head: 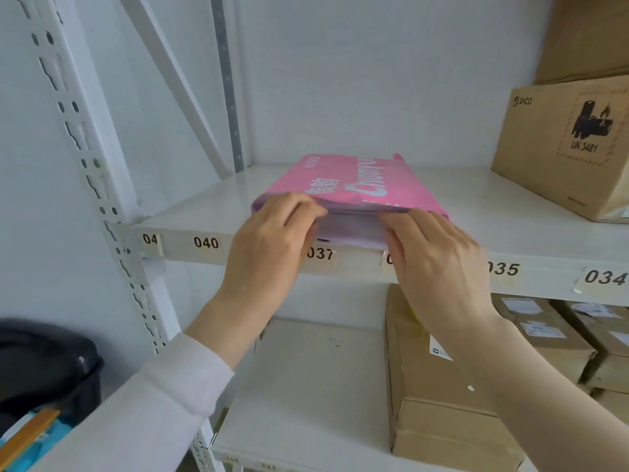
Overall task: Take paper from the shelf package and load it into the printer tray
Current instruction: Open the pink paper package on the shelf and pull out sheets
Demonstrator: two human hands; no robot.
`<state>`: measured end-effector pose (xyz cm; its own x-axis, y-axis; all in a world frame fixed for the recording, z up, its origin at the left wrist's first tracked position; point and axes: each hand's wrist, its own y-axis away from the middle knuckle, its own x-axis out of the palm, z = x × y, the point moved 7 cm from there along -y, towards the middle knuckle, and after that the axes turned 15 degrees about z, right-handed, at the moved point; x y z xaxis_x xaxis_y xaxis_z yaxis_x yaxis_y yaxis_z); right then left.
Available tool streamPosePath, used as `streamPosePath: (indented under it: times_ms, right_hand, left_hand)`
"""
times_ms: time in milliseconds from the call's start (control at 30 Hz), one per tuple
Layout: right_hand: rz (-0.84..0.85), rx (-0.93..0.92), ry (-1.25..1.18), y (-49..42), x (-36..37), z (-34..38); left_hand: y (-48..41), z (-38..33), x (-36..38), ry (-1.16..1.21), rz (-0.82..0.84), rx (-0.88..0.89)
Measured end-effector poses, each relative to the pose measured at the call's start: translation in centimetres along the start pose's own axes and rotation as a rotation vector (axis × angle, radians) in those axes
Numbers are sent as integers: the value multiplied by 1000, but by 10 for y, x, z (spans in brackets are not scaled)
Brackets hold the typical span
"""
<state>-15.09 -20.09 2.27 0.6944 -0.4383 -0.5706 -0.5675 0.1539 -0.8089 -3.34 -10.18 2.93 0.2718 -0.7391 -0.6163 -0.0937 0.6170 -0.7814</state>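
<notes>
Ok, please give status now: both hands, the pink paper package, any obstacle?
Left hand and right hand at open end of pink package, fingers on paper stack. Package flat on shelf. Nothing blocking.

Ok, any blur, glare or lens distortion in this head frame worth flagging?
Head view: even soft light, no harsh glare; wide-angle bending curves the shelf upright; slight motion blur on the left hand and right hand at the pink paper package; shelf labels stay readable.
</notes>
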Motion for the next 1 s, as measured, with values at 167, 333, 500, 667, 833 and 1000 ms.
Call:
streamPosePath:
  times_ms: [167,333,500,667,833,1000]
  right_hand:
    - [55,87,132,-14,3,-3]
    - [3,119,262,-20,-1,0]
    - [-89,56,216,-29,-7,-3]
    - [-116,-2,157,-34,-12,-2]
    - [-151,0,135,-33,-9,-1]
    - [-167,-12,143,-32,-8,1]
  left_hand:
    - [-5,5,-8,-153,-27,-50]
    - [-15,11,-8,-180,-20,3]
    - [-21,15,-5,-187,7,138]
    - [-29,19,-5,-149,-14,169]
    - [-29,25,-1,-124,0,183]
    - [-27,25,-1,-67,3,159]
